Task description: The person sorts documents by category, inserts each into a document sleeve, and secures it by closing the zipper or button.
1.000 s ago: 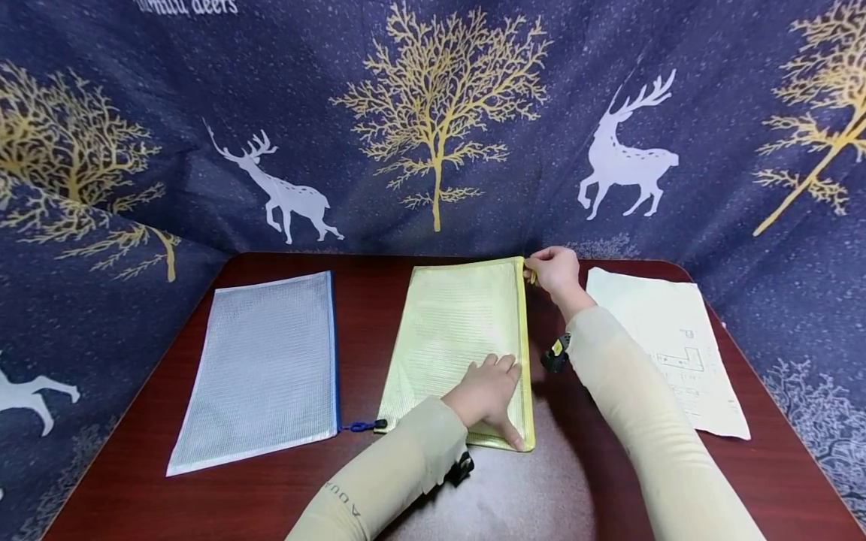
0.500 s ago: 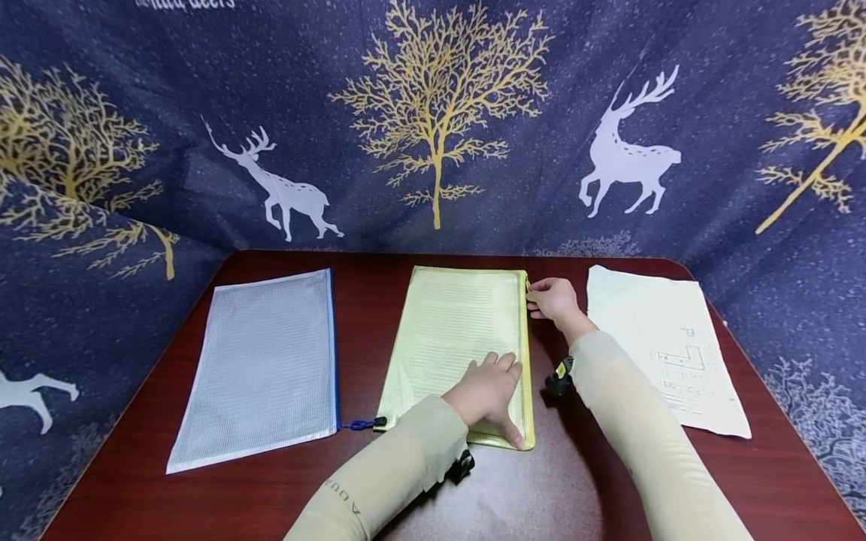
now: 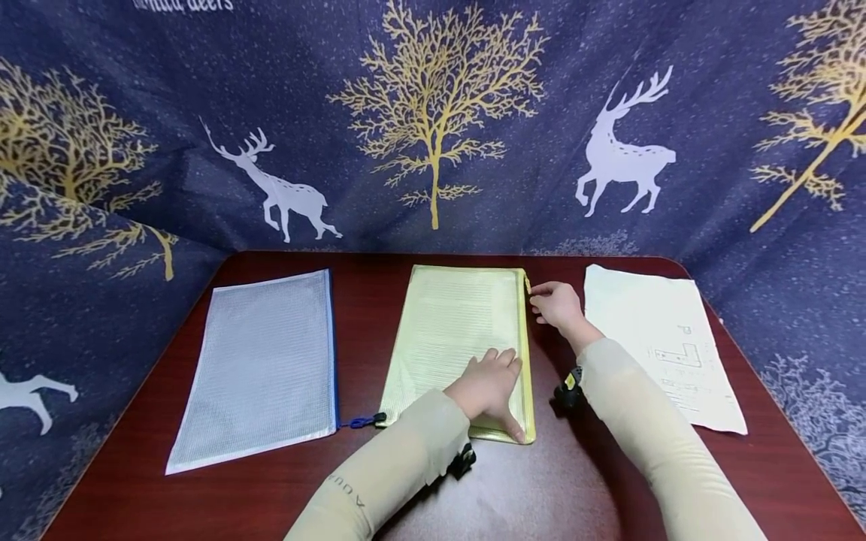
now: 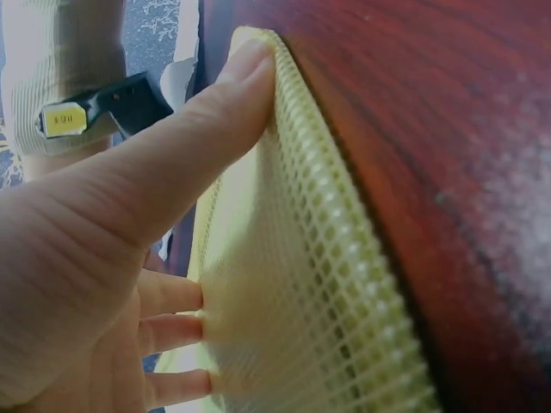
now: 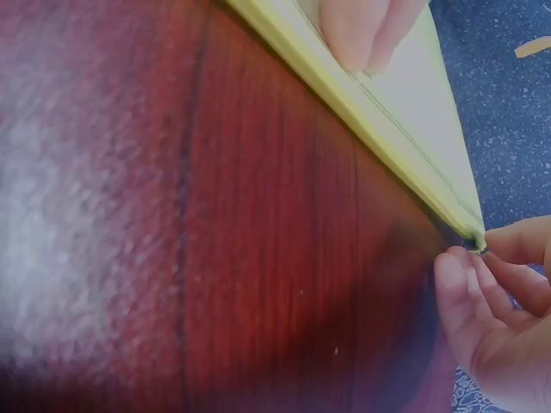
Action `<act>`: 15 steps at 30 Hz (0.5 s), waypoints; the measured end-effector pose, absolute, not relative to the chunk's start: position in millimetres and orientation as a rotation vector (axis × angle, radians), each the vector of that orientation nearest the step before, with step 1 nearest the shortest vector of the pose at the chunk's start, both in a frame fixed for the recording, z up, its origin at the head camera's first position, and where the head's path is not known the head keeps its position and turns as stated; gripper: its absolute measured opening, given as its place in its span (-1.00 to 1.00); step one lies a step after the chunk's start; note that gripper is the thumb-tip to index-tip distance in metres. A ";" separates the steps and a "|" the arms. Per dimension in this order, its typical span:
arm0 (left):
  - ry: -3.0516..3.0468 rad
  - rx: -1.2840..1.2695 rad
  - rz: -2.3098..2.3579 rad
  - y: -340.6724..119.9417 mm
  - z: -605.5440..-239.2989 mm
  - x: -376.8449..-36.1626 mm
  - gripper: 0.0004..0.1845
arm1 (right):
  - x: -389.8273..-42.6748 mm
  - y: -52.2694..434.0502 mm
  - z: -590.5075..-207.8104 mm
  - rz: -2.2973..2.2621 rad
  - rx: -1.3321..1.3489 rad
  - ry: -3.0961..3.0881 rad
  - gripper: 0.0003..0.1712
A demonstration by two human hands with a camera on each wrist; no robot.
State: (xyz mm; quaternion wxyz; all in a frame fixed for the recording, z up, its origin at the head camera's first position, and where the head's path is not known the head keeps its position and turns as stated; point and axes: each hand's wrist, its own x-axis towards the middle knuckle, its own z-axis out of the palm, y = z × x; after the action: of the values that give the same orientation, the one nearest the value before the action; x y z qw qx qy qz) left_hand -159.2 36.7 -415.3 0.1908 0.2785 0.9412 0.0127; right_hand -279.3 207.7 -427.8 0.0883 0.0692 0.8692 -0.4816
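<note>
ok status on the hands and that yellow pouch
Left hand flat on yellow mesh pouch, pinning it. Right hand pinching zipper pull at far corner. Nothing in the way.

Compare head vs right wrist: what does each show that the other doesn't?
Head only: the blue-edged mesh pouch at the left, the printed paper sheet at the right, the deer-print backdrop, and the left hand lying flat on the yellow pouch's near end.

Right wrist only: a close look at the fingertips pinching at the far end of the zipper edge.

Both: the yellow mesh pouch, the right hand at its far right corner, and the red-brown table.
</note>
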 end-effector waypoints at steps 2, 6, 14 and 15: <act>2.645 0.777 0.045 37.3 -416.4 -161.1 0.38 | -279.0 209.0 -428.4 -1.440 0.206 2.583 -0.57; 2.647 0.775 0.053 39.0 -419.3 -165.6 0.39 | -276.6 213.2 -424.8 -1.465 0.201 2.570 -0.56; 2.631 0.769 0.074 40.3 -421.9 -172.7 0.38 | -263.3 229.1 -413.5 -1.466 0.155 2.612 -0.52; 2.631 0.766 0.077 40.1 -422.0 -173.3 0.38 | -261.4 232.2 -413.0 -1.451 0.154 2.623 -0.52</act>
State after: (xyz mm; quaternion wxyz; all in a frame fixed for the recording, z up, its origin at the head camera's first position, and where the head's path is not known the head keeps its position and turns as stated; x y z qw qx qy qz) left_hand -173.3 40.1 -422.0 0.1986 0.2738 0.9406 0.0275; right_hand -261.4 232.2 -413.0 0.0699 0.0511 0.8718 -0.4821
